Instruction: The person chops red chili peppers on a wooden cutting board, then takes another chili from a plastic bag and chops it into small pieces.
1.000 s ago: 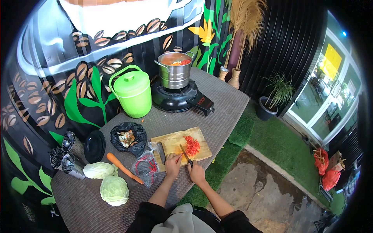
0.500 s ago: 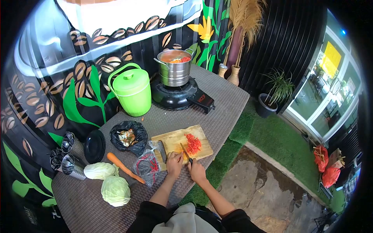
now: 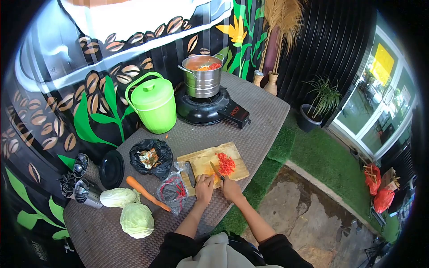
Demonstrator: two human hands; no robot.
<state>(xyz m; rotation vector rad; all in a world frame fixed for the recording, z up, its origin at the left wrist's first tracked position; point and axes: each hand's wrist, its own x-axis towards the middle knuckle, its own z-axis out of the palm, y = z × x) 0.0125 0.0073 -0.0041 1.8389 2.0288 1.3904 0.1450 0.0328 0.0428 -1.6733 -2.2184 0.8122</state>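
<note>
A wooden cutting board [image 3: 203, 157] lies near the table edge in front of me. My right hand [image 3: 232, 190] grips a knife [image 3: 216, 170] by its dark handle, the blade slanting up and left over the board. To its left, my left hand [image 3: 204, 186] rests at the board's near edge, fingers drawn together; whatever they hold is hidden. Small red-orange bits show by its fingertips. A heap of finely chopped red pieces [image 3: 225, 164] sits right of the blade. Beside the board's left end is a clear plastic bag [image 3: 172, 193] with thin red items inside.
A carrot [image 3: 147, 193], a cabbage [image 3: 136, 220] and a paler, longer cabbage [image 3: 119, 197] lie left. Behind them are a black bag [image 3: 157, 171] of scraps and a green lidded bucket [image 3: 154, 107]. A steel pot [image 3: 203, 80] stands on a portable stove [image 3: 202, 107].
The view has shifted slightly, moving the scene right. My right hand and the knife handle have moved a little forward over the board. My left hand stays near the same board edge.
</note>
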